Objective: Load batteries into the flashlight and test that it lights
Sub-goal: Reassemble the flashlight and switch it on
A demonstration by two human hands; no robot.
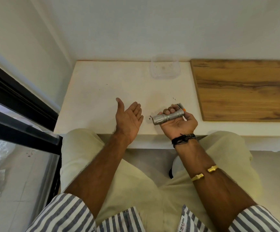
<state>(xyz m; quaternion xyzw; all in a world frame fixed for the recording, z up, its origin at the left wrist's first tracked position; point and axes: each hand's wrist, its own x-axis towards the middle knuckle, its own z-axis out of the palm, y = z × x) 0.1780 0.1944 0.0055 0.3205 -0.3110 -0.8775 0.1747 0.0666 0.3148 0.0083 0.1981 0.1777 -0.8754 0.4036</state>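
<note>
A silver flashlight (167,116) lies across my right hand (179,120), palm up, fingers curled around its barrel. Its head points left toward my left hand, and an orange-tipped end pokes out at the right by my fingertips. My left hand (129,117) is held open, palm turned toward the flashlight's head, fingers apart and holding nothing. Both hands hover over the white tabletop (102,97). I see no beam or glow on the left palm. No loose batteries are visible.
A clear plastic container (165,68) stands at the back of the table against the wall. A wooden board (244,89) covers the table's right part. A dark window frame (18,101) runs along the left. My knees sit under the table's front edge.
</note>
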